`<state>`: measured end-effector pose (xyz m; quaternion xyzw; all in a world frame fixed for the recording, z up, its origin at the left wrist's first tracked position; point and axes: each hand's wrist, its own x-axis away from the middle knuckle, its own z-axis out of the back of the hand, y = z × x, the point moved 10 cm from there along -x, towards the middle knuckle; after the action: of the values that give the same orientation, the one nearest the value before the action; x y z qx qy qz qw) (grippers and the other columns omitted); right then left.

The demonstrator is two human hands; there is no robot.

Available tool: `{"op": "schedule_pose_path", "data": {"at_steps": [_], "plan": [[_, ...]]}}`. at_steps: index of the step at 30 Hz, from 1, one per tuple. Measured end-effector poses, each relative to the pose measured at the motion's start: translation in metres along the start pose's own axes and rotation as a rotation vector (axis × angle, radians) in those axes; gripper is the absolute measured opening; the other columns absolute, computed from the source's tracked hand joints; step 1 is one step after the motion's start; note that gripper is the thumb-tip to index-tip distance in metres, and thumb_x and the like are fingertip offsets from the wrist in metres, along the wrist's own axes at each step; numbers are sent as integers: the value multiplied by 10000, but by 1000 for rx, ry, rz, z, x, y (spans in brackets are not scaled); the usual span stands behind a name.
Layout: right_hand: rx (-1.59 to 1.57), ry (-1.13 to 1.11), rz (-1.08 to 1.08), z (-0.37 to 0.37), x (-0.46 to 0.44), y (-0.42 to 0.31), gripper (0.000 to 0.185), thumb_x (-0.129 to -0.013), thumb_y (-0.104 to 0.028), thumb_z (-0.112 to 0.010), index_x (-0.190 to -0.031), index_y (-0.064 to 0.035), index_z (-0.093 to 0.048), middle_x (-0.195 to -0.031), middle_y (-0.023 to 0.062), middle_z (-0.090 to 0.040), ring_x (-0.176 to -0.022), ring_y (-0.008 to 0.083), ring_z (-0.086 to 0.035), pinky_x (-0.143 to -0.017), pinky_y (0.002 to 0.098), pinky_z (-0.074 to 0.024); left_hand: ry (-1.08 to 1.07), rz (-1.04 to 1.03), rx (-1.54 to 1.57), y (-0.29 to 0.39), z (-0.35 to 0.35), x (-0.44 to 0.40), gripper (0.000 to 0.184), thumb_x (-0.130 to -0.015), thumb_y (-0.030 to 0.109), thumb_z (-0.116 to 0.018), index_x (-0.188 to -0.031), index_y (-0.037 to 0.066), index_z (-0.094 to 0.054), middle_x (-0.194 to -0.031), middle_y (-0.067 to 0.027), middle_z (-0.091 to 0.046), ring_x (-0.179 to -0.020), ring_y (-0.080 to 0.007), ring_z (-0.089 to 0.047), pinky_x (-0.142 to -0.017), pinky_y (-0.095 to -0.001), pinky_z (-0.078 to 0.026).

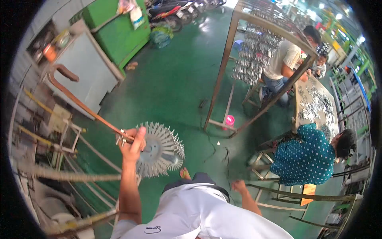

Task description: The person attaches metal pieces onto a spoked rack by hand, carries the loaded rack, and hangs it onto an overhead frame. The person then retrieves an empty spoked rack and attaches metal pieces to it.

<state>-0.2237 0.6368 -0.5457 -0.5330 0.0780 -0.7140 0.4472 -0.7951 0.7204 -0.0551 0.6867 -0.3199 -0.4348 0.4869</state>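
Note:
My left hand (pixel 132 145) is closed around the end of a long copper-brown rod (pixel 89 109), whose far end bends into a hook at the upper left. A round rack (pixel 153 149) with many thin metal pieces fanned around its rim hangs beside this hand, over the green floor; how it joins the rod is hidden by my fingers. My right hand (pixel 239 186) is low beside my body, near a curved metal rail, with its fingers bent and blurred; whether it holds anything cannot be made out.
A tall metal frame (pixel 220 71) hung with small metal parts stands ahead. Several people sit around a table (pixel 301 89) of metal pieces at the right. Green cabinets (pixel 119 38), a pink bucket (pixel 229 120) and metal rails at both sides are also in view.

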Motion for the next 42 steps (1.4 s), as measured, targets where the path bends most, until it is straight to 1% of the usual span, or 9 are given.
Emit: {"op": "schedule_pose_path", "data": {"at_steps": [1, 3, 7, 14, 16, 18, 20, 27, 42], "plan": [[47, -83, -154, -29, -23, 52, 196, -863, -189, -575, -796, -38, -680, -720, 96, -686, -557, 197, -634, -454, 341, -470, -6, 6, 1, -7, 3, -24, 486, -903, 157, -678, -511, 104, -396, -441, 24, -391, -354, -67, -348, -351, -248, -261], [935, -132, 740, -96, -26, 63, 259, -860, -360, -634, -756, -135, -711, -621, 63, -643, -534, 184, -599, -583, 397, -501, -22, 42, 18, -22, 5, -76, 487, -897, 164, -685, -514, 107, -390, -441, 22, -387, -355, -66, -347, -347, -246, -259], [310, -258, 8, -102, -13, 40, 206, -798, -334, -640, -750, -144, -705, -610, 72, -630, -534, 225, -594, -567, 411, -493, -26, 49, -11, -49, 15, -180, 494, -895, 164, -687, -516, 119, -373, -437, 26, -373, -352, -66, -334, -342, -243, -256], [-730, -412, -94, -219, -159, 44, 145, -689, -288, -651, -740, -160, -695, -590, 88, -609, -532, 296, -585, -537, 435, -478, -53, 0, -18, -89, 19, -350, 510, -923, 154, -638, -505, 126, -349, -420, 30, -350, -336, -66, -304, -329, -248, -248], [370, -131, 554, -133, -150, -235, 241, -723, -315, -640, -714, -78, -682, -646, 170, -620, -599, 363, -601, -565, 462, -481, -64, -4, 0, -97, 14, -400, 520, -930, 158, -626, -501, 130, -334, -415, 26, -340, -332, -68, -289, -328, -252, -242], [196, 65, 187, -120, -214, -274, 327, -765, -351, -625, -705, -32, -670, -720, 217, -643, -689, 412, -612, -622, 458, -495, -73, 0, 32, -112, 14, -444, 519, -930, 160, -625, -504, 131, -331, -413, 25, -334, -330, -69, -279, -327, -253, -237], [72, 104, 12, -96, -254, -371, 370, -814, -376, -632, -852, -18, -720, -800, 205, -689, -747, 276, -671, -682, 394, -506, -81, -17, 29, -120, 6, -487, 515, -939, 172, -615, -512, 130, -330, -412, 26, -322, -329, -69, -268, -327, -252, -225], [-129, 140, 324, -12, -305, -683, 379, -873, -326, -654, -1027, 19, -678, -964, 167, -710, -896, 277, -677, -799, 366, -514, -206, -38, 66, -166, -35, -629, 502, -965, 160, -573, -524, 127, -335, -417, 40, -288, -339, -60, -234, -332, -247, -224], [-220, 392, -116, 7, -408, -718, 409, -841, -342, -669, -1050, 8, -685, -1036, 196, -691, -969, 304, -667, -852, 386, -505, -516, 36, 135, -281, -202, -883, 516, -979, 196, -553, -510, 126, -349, -406, 27, -325, -336, -62, -248, -340, -244, -230]]}}
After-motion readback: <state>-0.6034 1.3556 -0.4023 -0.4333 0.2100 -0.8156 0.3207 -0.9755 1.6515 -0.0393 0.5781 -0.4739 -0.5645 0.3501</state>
